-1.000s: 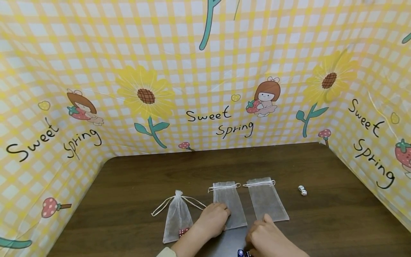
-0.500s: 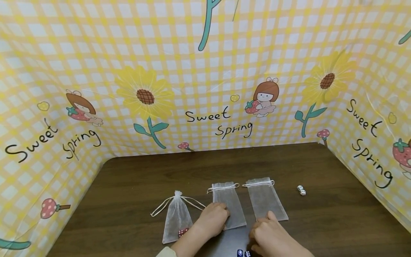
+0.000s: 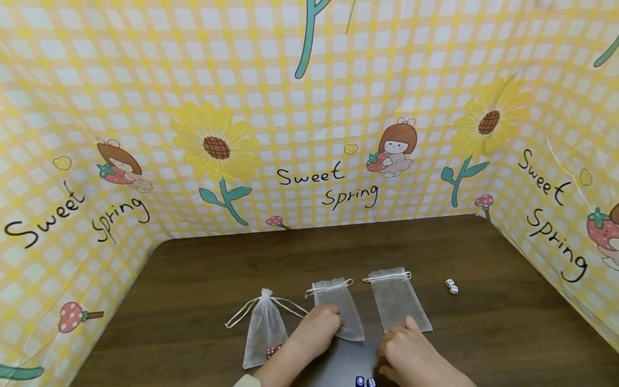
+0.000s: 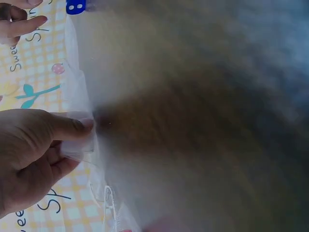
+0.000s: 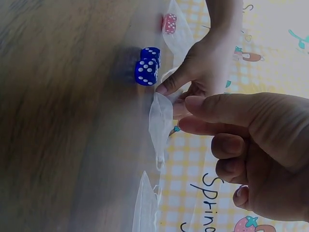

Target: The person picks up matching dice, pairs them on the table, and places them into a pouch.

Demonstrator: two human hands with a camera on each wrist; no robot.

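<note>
My left hand (image 3: pixel 317 328) pinches the middle mesh drawstring bag (image 3: pixel 345 312) between thumb and fingers near its lower left side; the left wrist view shows the sheer fabric in that grip. My right hand (image 3: pixel 405 346) hovers by the lower end of the right mesh drawstring bag (image 3: pixel 400 301), holding nothing. Its thumb and forefinger reach forward and the other fingers (image 5: pixel 229 169) curl loosely. Two blue dice (image 5: pixel 146 72) with white dots sit on the table in front of the middle bag, at the bottom of the head view.
A third mesh bag (image 3: pixel 263 328), drawn at its neck and holding red dice (image 3: pixel 273 350), lies to the left, partly behind my left forearm. Two white dice (image 3: pixel 452 286) are at the right on the dark wooden table (image 3: pixel 232 258). Yellow checked cloth (image 3: pixel 261 80) surrounds the table.
The middle bag has been pulled slightly left and bent in my left hand's pinch. My right hand has moved up, away from the blue dice, toward the right bag.
</note>
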